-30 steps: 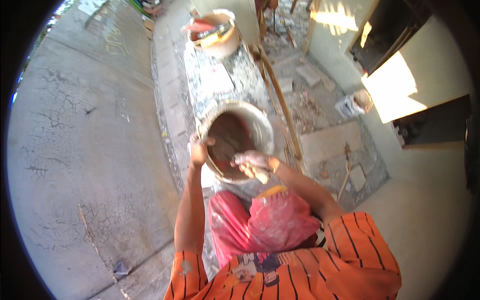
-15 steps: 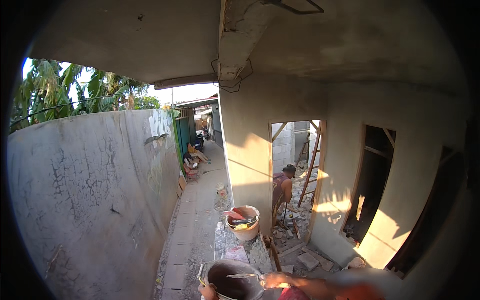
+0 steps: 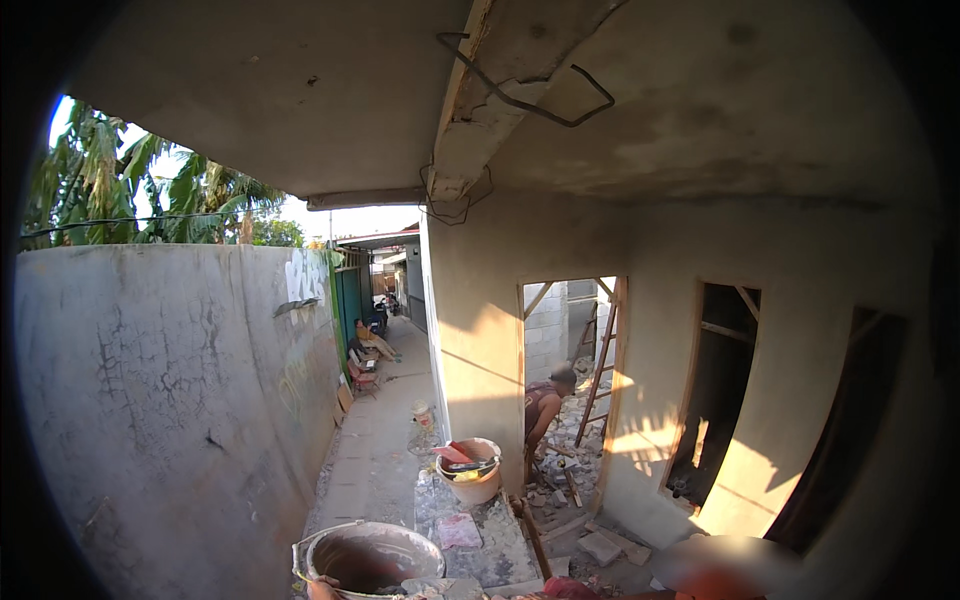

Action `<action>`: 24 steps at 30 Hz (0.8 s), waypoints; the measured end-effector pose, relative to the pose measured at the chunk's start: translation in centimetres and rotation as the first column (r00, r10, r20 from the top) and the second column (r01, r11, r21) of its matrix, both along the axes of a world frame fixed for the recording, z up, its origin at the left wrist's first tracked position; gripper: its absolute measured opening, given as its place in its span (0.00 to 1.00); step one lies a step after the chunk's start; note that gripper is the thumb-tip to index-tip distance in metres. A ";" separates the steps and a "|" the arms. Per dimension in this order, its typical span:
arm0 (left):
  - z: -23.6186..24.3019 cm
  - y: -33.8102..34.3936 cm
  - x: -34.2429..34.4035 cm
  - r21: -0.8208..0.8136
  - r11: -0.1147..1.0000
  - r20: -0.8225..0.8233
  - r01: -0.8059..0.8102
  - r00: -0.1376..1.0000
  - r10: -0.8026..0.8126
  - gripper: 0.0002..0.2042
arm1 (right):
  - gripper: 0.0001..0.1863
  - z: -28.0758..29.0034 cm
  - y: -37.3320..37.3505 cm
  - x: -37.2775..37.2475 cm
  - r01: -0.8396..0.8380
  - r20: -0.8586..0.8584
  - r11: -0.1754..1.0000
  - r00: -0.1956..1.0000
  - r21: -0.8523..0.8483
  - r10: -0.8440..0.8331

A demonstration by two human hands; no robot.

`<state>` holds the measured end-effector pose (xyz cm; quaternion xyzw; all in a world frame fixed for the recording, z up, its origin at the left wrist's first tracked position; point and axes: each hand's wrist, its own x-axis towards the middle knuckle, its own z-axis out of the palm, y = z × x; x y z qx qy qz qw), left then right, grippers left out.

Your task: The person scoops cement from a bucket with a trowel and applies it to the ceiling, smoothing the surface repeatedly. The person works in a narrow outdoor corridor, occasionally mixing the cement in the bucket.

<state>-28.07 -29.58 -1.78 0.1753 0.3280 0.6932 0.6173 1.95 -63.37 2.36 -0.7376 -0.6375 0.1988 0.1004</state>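
At the lower edge, my left hand (image 3: 322, 589) grips the near left rim of a large mortar-stained bucket (image 3: 428, 548). Its wire handle rises beside my fingers. The inside of the bucket is dark and wet-looking, and what lies in it is hard to make out. A blurred orange sleeve (image 3: 712, 582) shows at the lower right; my right hand is cut off below the picture. Grey, flat material (image 3: 445, 588) lies by the bucket's near right side, too cropped to name.
A smaller bucket (image 3: 478, 490) holding red and yellow items stands on a dusty platform (image 3: 515, 545). Through the doorway, a person (image 3: 545, 405) bends over rubble near a wooden ladder (image 3: 597, 375). Bent rebar (image 3: 540, 108) hangs overhead. A cracked wall (image 3: 170, 380) runs along the left.
The view has tilted upward and shifted. The large bucket sits farther left in it. My right hand and the trowel it held over the bucket have dropped from sight. The person beyond the doorway bends lower.
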 end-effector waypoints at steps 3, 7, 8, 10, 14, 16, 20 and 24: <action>1.4 -2.5 -1.7 -0.104 0.993 0.032 0.057 0.998 -0.054 0.12 | 0.26 -3.4 1.1 -2.2 -0.092 -0.015 0.996 0.996 0.017 0.092; 2.8 -3.6 -1.7 -0.243 0.970 -0.043 0.022 0.999 -0.033 0.09 | 0.19 3.3 -2.5 -5.4 0.005 -0.121 0.995 0.993 -0.103 -0.017; 2.8 -4.0 -2.4 -0.259 0.966 -0.027 0.001 1.000 -0.008 0.08 | 0.20 2.1 -3.9 -4.7 -0.201 0.088 0.962 0.978 0.186 0.187; 0.8 -3.5 -4.2 -0.240 0.970 0.063 0.047 0.997 -0.033 0.06 | 0.23 0.6 -5.6 -2.5 -0.190 -0.143 0.972 0.967 0.138 0.210; 5.6 -7.1 -4.5 0.037 0.997 -0.081 0.062 0.995 -0.059 0.17 | 0.21 5.2 -2.1 -5.3 -0.041 -0.907 0.999 0.422 -0.018 0.001; 8.1 -8.4 -3.8 0.202 0.971 -0.108 0.126 0.989 -0.105 0.32 | 0.20 5.1 0.3 -6.6 -0.130 -0.993 0.986 -0.037 -0.105 -0.111; 9.6 -9.2 -4.5 0.254 0.930 -0.201 0.265 0.955 -0.217 0.37 | 0.22 0.3 0.4 -7.0 -0.346 -0.856 0.887 -0.307 -0.307 -0.416; 10.3 -10.5 -4.7 0.272 0.924 -0.290 0.269 0.938 -0.187 0.38 | 0.24 -0.1 -4.5 -6.7 -0.334 -0.833 0.823 -0.161 -0.459 -0.529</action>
